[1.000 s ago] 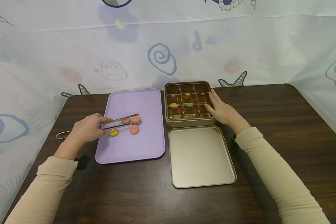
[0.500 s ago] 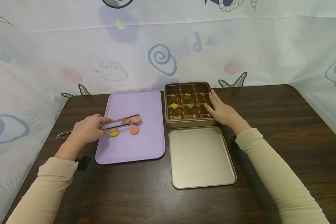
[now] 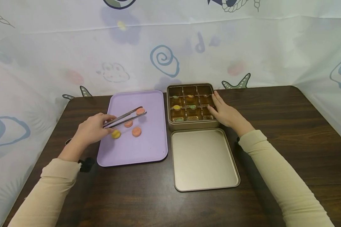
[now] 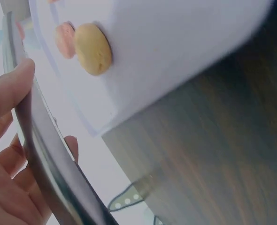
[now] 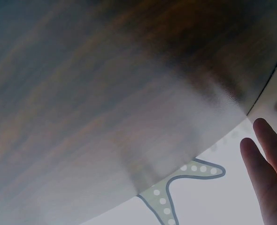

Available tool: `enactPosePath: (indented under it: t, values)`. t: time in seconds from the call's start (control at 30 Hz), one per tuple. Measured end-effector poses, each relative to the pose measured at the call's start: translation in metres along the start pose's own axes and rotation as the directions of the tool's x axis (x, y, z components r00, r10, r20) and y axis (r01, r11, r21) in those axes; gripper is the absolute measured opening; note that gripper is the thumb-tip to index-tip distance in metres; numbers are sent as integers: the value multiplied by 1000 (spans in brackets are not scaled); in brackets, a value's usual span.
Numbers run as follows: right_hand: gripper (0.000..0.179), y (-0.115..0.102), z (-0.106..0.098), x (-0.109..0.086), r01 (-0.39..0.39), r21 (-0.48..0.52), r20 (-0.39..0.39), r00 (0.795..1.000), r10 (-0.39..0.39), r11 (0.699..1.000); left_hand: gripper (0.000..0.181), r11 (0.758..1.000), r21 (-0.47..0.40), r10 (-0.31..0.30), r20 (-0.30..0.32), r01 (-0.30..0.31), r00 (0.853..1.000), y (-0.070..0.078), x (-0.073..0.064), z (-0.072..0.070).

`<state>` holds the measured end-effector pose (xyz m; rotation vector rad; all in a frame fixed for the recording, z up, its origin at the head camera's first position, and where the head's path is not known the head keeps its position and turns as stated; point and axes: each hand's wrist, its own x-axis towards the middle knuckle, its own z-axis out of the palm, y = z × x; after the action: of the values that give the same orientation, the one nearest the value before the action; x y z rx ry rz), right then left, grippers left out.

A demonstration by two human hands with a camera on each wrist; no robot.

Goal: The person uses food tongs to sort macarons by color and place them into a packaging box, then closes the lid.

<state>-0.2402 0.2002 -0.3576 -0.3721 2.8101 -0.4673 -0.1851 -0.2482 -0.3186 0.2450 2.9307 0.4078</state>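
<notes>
My left hand (image 3: 92,128) grips metal tongs (image 3: 120,117) over the lilac tray (image 3: 147,148). A pink macaron (image 3: 140,111) sits between the tong tips. Below the tongs on the tray lie another pink macaron (image 3: 128,124), a third pink one (image 3: 136,131) and a yellow macaron (image 3: 116,134). In the left wrist view, thumb and fingers hold the tongs' arms, and the yellow macaron (image 4: 93,49) shows beside a pink one. My right hand (image 3: 227,114) rests with straight fingers on the right side of a gold tin (image 3: 193,125) with a compartment insert holding several yellow and green macarons.
A flat gold lid (image 3: 206,160) lies in front of the tin. Everything stands on a dark wooden table (image 3: 130,195). A printed white cloth (image 3: 187,37) hangs behind its back edge.
The tongs have moved away from me and up, carrying one pink macaron off from the other macarons. The right hand and the tin have stayed in place.
</notes>
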Motion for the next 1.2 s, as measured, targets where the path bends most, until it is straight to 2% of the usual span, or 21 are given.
enactPosePath:
  t: [0.23,0.63,0.83,1.2]
  values:
    - [73,0,0,0,0,2,1,1000,0,1000,47,999,-48,20,-32,-21,999,15,4,1]
    - [72,-1,1,2,-3,5,-19,1000,3,1000,43,998,-52,22,-78,-26,997,50,11,7]
    - [72,-1,0,1,-2,6,-21,1000,2,1000,44,994,-75,67,-104,-75,992,65,16,13]
    - [73,-1,1,0,-7,6,-19,1000,7,1000,46,992,-81,91,-82,-98,992,97,23,20]
